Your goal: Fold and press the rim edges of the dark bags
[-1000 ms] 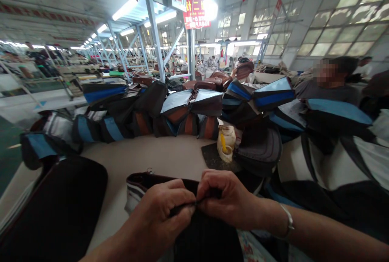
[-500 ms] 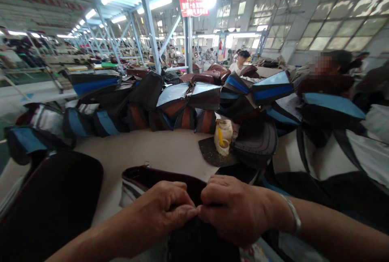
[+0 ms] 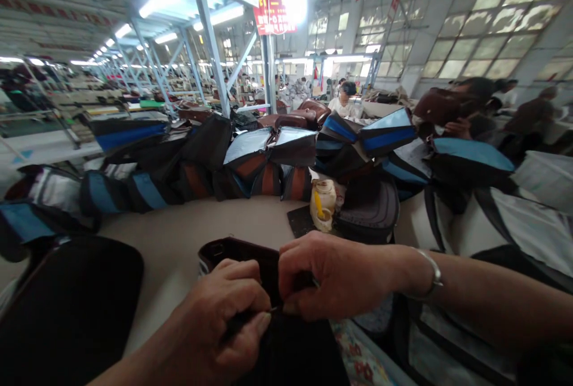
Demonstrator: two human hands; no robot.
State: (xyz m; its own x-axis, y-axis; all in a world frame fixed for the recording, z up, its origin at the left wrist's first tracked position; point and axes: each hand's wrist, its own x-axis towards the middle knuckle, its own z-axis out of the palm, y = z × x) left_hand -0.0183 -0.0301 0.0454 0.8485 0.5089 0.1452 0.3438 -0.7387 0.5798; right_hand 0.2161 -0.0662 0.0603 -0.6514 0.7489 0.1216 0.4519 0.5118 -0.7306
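Observation:
A dark, open-topped bag (image 3: pixel 293 353) of black and deep brown material stands upright before me, its brown rim (image 3: pixel 239 249) curving away at the back. My left hand (image 3: pixel 230 317) pinches the bag's near upper edge between thumb and bent fingers. Close beside it, my right hand (image 3: pixel 322 272), with a silver bangle at the wrist, pinches the same edge. A small pale glint shows between the fingertips, too small to name. The hands hide most of the bag's rim.
Behind the bag stands a glue-stained pot (image 3: pixel 324 201) with a yellow handle in it. Black, blue and brown bag pieces (image 3: pixel 268 180) line the table's (image 3: pixel 179 225) far side. A large black panel (image 3: pixel 71 302) lies left. A co-worker handles a brown bag (image 3: pixel 441 105) at the right.
The bag's rim appears further right. My hands have drawn slightly apart at the edge, the left lower and the right higher. At the right, the co-worker's brown bag has come into view.

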